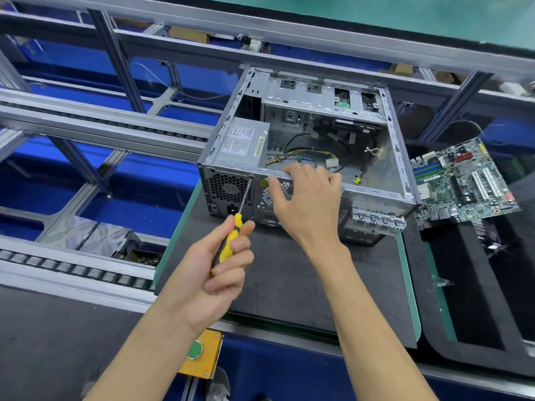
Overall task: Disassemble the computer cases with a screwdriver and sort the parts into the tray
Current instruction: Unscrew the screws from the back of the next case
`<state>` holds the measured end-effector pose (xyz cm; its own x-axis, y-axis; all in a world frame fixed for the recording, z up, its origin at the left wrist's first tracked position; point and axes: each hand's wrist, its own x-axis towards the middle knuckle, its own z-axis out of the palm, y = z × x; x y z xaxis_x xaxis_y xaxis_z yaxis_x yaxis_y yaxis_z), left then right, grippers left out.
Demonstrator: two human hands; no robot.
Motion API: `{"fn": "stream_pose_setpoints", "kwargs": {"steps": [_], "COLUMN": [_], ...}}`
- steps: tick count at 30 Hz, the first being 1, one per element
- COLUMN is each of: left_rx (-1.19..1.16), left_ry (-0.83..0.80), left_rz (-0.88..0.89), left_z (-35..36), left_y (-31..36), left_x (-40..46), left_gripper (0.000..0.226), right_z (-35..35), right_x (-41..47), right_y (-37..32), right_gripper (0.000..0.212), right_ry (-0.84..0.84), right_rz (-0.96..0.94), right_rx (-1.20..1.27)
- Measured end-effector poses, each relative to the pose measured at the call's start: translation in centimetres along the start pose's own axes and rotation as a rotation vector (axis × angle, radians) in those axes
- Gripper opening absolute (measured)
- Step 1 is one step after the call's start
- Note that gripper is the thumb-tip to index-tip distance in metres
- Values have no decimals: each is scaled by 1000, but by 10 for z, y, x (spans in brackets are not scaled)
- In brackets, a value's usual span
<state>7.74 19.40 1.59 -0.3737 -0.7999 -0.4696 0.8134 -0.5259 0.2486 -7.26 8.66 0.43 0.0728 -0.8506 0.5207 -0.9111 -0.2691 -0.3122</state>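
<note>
An open grey computer case [393,146] lies on its side on a dark mat [283,273], its rear panel facing me. A grey power supply [241,141] sits in its left corner, loose cables [318,157] beside it. My left hand [223,264] grips a yellow-and-black screwdriver [231,238]; its shaft tip meets a screw at the top of the rear panel, next to the fan grille [228,189]. My right hand [307,198] holds the case's top rear edge, fingers curled over it and thumb on the rear panel. A green motherboard [460,183] lies in the black tray [469,285] on the right.
Aluminium conveyor rails [101,123] and blue bins [139,209] run along the left and behind. A yellow box with a green button [199,354] sits at the near table edge. A small box of screws [144,256] stands left of the mat.
</note>
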Motion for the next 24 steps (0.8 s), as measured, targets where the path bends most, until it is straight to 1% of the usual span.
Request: {"fn": "stream_pose_setpoints", "kwargs": {"steps": [2, 4, 5, 7, 10, 11, 13, 15, 17, 19, 21, 24], "left_rx": [227, 407, 441, 478, 471, 448, 392, 298, 239, 273, 338, 323], "left_ry": [102, 228, 278, 351, 419, 427, 394, 326, 282, 295, 327, 357], "left_rz": [39, 103, 142, 235, 345, 342, 258, 138, 85, 103, 159, 191], "left_z": [1, 4, 4, 5, 5, 6, 6, 7, 9, 11, 12, 8], "left_y": [-2, -5, -5, -5, -5, -4, -4, -3, -1, 1, 1, -1], "left_x": [1, 3, 5, 7, 7, 6, 6, 6, 7, 8, 8, 6], "left_gripper": [41, 45, 43, 31, 27, 26, 24, 30, 33, 32, 28, 21], "right_z": [-1, -1, -1, 0, 1, 1, 2, 2, 2, 2, 2, 3], "right_x": [0, 1, 1, 1, 1, 1, 1, 0, 0, 0, 0, -1], "right_y": [0, 0, 0, 1, 1, 1, 1, 2, 1, 2, 3, 3], "right_gripper": [37, 36, 36, 37, 37, 37, 37, 36, 36, 36, 36, 36], "right_ry": [0, 1, -1, -7, -9, -6, -1, 5, 6, 10, 16, 26], "right_rz": [-6, -8, -6, -1, 1, 0, -2, -4, -6, -10, -13, -22], "right_rx": [-6, -3, 0, -1, -7, -8, -11, -13, -13, -8, -9, -14]}}
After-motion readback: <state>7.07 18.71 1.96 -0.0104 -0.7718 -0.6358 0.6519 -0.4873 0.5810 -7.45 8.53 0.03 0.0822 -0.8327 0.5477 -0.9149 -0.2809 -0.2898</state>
